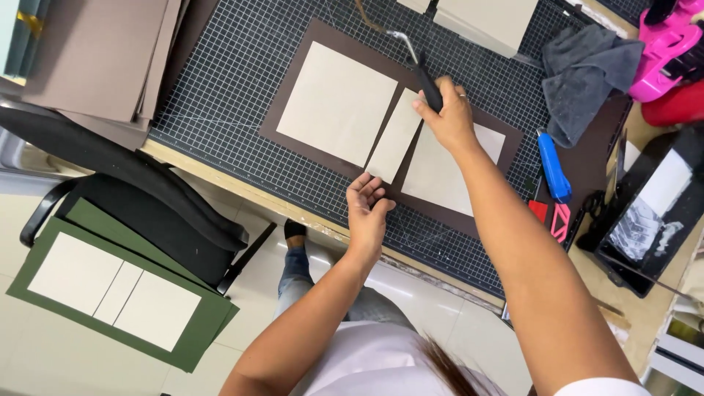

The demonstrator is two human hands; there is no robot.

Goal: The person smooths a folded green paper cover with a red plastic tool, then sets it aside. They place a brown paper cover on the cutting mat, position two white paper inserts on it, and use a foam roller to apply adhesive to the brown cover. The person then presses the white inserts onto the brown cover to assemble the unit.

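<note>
Right hand (449, 117) wraps tight around roller handle (429, 84) over narrow spine strip (396, 136) on brown sheet (308, 44), on the bench; left hand (367, 209) fingers half curled, holding nothing, at strip's near end; best to roll with even pressure

Narrow beige board strip (394, 136) flat on brown sheet (293, 103), between two larger beige boards; black-handled roller (419, 62) over it.
</note>
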